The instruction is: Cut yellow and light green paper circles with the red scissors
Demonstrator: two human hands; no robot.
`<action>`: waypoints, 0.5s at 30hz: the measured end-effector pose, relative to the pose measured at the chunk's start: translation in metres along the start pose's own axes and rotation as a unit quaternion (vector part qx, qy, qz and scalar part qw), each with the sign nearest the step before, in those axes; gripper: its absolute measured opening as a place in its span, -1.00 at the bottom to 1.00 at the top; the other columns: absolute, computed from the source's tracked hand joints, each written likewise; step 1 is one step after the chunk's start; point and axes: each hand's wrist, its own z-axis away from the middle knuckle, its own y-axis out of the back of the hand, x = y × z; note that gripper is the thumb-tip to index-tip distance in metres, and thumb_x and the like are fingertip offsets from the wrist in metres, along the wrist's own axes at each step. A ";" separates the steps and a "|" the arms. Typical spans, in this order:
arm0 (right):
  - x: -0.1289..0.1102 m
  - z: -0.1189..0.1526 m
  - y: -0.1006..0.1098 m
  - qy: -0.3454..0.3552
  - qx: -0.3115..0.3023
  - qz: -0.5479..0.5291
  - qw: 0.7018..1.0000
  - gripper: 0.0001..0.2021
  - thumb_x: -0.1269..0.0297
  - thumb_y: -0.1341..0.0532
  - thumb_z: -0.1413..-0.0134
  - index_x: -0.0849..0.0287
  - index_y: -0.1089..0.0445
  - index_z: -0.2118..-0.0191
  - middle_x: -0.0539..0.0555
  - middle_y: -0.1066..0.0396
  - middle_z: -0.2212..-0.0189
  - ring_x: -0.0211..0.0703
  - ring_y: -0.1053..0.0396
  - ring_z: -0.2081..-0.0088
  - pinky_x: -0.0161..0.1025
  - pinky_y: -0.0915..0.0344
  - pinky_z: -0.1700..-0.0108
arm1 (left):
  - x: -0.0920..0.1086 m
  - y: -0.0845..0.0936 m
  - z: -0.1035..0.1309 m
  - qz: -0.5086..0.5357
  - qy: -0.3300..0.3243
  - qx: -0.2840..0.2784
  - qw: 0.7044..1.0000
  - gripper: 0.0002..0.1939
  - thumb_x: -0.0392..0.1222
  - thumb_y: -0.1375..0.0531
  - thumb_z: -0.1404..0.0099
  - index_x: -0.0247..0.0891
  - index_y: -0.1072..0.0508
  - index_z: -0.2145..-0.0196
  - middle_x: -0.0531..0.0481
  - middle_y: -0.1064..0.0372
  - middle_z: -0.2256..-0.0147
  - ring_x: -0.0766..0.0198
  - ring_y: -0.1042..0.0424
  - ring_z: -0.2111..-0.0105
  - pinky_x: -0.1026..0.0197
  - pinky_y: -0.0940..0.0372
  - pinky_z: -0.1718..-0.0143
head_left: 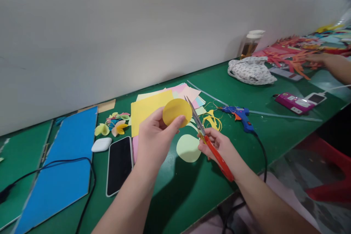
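Note:
My left hand (156, 135) pinches a round piece of yellow paper (175, 109) between thumb and fingers, held above the table. Red-handled scissors (216, 153) are in my right hand (219, 144), their narrow blades pointing up beside the right edge of the yellow circle. Below my hands a pale green paper circle (189, 148) lies on the table. Curly yellow paper offcuts (212, 120) lie just past my right hand. Behind my left hand is a stack of coloured paper with a yellow sheet (149, 108) on top.
A blue glue gun (238, 115) lies right, its cord running off the front edge. Left are a phone (120, 166), a white case (101, 144), paper flowers (113, 123) and a blue board (63, 153). Farther right are a patterned pouch (251, 70), a bottle (251, 44) and another person's arm (336, 65).

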 end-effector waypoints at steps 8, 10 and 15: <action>0.003 0.001 0.003 0.005 -0.008 0.000 1.000 -0.58 0.11 -0.48 0.27 0.14 -0.35 0.30 -0.11 -0.30 0.52 -0.36 -0.13 0.60 -0.33 -0.14 0.57 | -0.001 0.000 -0.001 0.020 0.001 -0.003 1.000 -0.76 -0.11 -0.36 -0.10 -0.29 -0.54 0.29 0.03 -0.52 0.40 0.29 -0.46 0.44 0.30 -0.42 0.45; 0.003 0.001 0.003 0.005 -0.007 0.000 1.000 -0.58 0.10 -0.48 0.27 0.14 -0.35 0.31 -0.11 -0.31 0.52 -0.36 -0.12 0.61 -0.33 -0.12 0.57 | -0.004 0.001 -0.002 0.030 -0.002 -0.009 1.000 -0.71 -0.09 -0.36 -0.10 -0.28 -0.54 0.24 0.00 -0.54 0.34 0.25 -0.49 0.38 0.28 -0.45 0.43; 0.003 0.001 0.002 0.004 -0.005 0.003 1.000 -0.59 0.07 -0.47 0.25 0.15 -0.35 0.33 -0.12 -0.30 0.53 -0.38 -0.12 0.62 -0.34 -0.13 0.57 | -0.005 0.002 -0.003 0.051 0.014 -0.005 0.999 -0.60 -0.09 -0.39 -0.06 -0.30 -0.51 0.16 -0.03 -0.54 0.29 0.23 -0.50 0.37 0.26 -0.48 0.44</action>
